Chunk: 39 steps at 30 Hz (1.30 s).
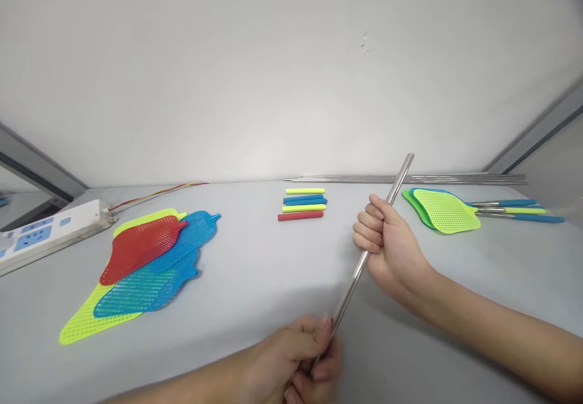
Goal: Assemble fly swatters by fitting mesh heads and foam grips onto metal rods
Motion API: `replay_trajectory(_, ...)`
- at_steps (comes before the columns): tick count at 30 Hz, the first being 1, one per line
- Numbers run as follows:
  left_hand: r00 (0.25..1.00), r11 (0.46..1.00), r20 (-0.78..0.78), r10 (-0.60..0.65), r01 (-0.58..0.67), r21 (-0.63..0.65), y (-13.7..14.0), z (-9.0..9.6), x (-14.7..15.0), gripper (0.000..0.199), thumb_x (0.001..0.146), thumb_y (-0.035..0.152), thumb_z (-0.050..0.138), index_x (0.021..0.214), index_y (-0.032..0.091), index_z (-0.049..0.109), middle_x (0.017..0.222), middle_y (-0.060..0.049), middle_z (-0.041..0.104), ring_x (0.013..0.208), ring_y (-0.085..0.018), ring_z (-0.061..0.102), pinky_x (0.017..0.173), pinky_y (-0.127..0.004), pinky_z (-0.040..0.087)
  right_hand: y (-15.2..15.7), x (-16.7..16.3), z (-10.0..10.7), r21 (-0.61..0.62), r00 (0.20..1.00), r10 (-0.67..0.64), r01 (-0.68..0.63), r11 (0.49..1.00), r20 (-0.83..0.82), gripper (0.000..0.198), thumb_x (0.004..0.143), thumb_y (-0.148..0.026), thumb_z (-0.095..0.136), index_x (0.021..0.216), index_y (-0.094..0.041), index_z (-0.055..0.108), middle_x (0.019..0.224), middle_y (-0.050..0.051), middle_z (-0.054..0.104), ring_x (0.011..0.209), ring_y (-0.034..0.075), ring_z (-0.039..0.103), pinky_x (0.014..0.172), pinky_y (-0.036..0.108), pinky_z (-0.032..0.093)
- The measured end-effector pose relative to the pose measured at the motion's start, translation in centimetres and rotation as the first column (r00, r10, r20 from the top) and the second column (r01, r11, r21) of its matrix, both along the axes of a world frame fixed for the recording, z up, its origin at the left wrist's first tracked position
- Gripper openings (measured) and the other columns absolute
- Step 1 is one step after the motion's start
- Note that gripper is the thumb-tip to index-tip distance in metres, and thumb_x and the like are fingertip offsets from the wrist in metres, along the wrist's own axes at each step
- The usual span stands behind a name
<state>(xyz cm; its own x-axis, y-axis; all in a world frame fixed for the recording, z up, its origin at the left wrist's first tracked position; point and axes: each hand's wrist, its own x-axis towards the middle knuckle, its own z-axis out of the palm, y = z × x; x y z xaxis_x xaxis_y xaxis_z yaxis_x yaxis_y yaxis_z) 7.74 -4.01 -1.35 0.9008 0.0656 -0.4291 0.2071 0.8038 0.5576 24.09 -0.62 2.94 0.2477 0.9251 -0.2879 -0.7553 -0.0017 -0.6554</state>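
Observation:
A shiny metal rod slants up to the right above the table, held by both hands. My right hand is wrapped in a fist around its upper half. Lower down, my left hand pinches the rod near its bottom end, which the fingers partly hide. Beyond the hands lies a row of plastic handle sleeves: a red sleeve, blue sleeves and yellow ones. To the left is a loose pile of fly swatter heads, among them a red head, blue heads and yellow heads.
Several fly swatters with handles lie stacked at the right. Long thin metal rods rest along the wall at the back. A white power strip with a thin red-and-yellow cable sits at the far left.

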Motion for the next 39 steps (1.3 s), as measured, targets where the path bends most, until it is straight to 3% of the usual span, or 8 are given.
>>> replay_trajectory(24, 0.995, 0.996, 0.049, 0.084, -0.082, -0.04, -0.2, -0.1, -0.3, 0.047, 0.076, 0.061, 0.017, 0.065, 0.019, 0.035, 0.033, 0.009, 0.019, 0.027, -0.004, 0.007, 0.025, -0.015, 0.003, -0.8, -0.7, -0.5, 0.005, 1.0, -0.011, 0.011, 1.0, 0.004, 0.032, 0.076, -0.031, 0.046, 0.055, -0.018, 0.026, 0.046, -0.009, 0.01, 0.036, 0.004, 0.008, 0.029, 0.017, 0.012)
replay_trajectory(28, 0.999, 0.996, -0.009, 0.049, -0.05, -0.078, -0.2, -0.1, -0.2, 0.054, 0.071, 0.067, 0.009, 0.067, 0.019, 0.036, 0.032, 0.009, 0.017, 0.028, -0.005, 0.004, 0.025, -0.015, 0.003, -1.1, -1.0, -0.5, -0.001, 1.0, 0.004, -0.004, 1.0, -0.005, 0.032, 0.076, -0.033, 0.046, 0.055, -0.018, 0.026, 0.047, -0.009, 0.01, 0.036, 0.004, 0.008, 0.029, 0.017, 0.012)
replay_trajectory(39, 0.996, 1.0, -0.089, -0.005, 0.003, -0.016, 0.0, -0.1, 0.0, 0.064, 0.066, 0.069, -0.003, 0.072, 0.021, 0.039, 0.031, 0.009, 0.02, 0.027, -0.005, 0.005, 0.022, -0.013, 0.005, -2.1, -1.8, -1.5, -0.063, 0.997, 0.022, -0.026, 0.998, -0.069, 0.032, 0.076, -0.033, 0.045, 0.056, -0.018, 0.026, 0.047, -0.008, 0.009, 0.037, 0.004, 0.008, 0.031, 0.017, 0.012)
